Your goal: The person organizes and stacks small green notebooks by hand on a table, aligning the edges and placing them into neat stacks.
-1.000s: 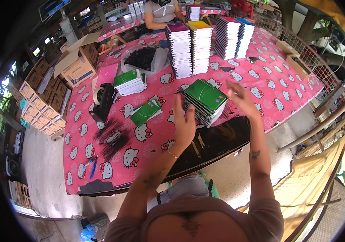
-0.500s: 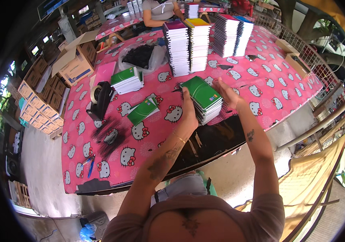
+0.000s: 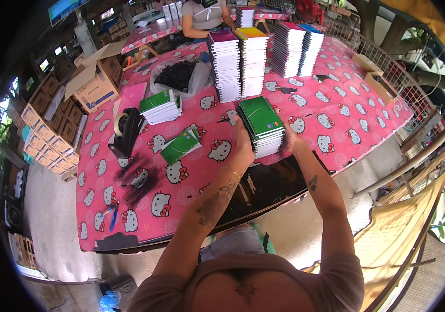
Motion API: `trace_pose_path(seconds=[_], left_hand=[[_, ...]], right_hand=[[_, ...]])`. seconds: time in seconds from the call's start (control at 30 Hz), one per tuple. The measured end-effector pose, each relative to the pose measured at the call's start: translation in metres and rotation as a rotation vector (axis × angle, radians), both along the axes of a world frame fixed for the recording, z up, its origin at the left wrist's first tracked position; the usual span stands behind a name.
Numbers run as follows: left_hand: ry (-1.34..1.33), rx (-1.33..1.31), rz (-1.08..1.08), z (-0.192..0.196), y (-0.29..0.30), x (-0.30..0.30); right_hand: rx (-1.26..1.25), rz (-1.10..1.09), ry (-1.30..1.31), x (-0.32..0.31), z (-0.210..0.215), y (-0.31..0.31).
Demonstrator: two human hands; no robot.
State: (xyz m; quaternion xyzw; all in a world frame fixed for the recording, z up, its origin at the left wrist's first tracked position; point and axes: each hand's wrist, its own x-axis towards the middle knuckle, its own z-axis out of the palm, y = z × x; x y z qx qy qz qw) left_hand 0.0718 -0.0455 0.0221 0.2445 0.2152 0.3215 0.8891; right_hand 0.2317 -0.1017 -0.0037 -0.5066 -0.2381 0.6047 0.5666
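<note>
Between my two hands stands a stack of green spiral notebooks (image 3: 261,118), close to the table's near edge. My left hand (image 3: 244,141) presses along its left side, thumb up near the top cover. On the right side my right hand (image 3: 290,139) is against the stack, its fingers partly hidden behind it. Left of my left hand, a few green notebooks (image 3: 181,146) lie loosely overlapped. Farther back is another low, leaning stack of green notebooks (image 3: 161,106).
Tall notebook stacks with purple (image 3: 226,65) and yellow (image 3: 252,61) covers stand behind. A black tape dispenser (image 3: 127,132), a plastic bag of black pieces (image 3: 181,77) and blue pens (image 3: 114,218) lie leftward. Cartons (image 3: 95,86) stand at left; a person (image 3: 204,18) works across the table.
My right hand, raised and apart from the stack before, has closed in on its right side. The stack looks squarer and slightly turned. My left hand stays at the left side.
</note>
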Motion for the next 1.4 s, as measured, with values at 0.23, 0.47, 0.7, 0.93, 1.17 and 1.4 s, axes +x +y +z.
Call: trace_pose_path(seconds=[0.23,0.47,0.7,0.93,1.17,1.4], left_hand=[[-0.098,-0.035,-0.087,-0.017,-0.014,0.003],[-0.126,0.078,0.03,-0.056,-0.021,0.012],[0.599,0.791,0.006,-0.038,0.002,-0.045],[1.35,2.026,0.503,-0.085,0.1,-0.236],[1.231,2.162,0.171,-0.039,0.017,-0.233],[1.268,1.676,0.545,-0.035,0.013,-0.313]], right_hand=[[0.002,-0.001,0.112,-0.007,-0.01,-0.018],[0.045,-0.029,0.183,0.0,-0.018,-0.033],[0.042,-0.124,0.056,0.042,-0.036,-0.032],[0.689,-0.713,-0.582,-0.031,0.057,-0.095],[0.796,-0.254,-0.935,-0.184,0.028,-0.066],[0.44,0.061,-0.686,-0.197,-0.069,-0.036]])
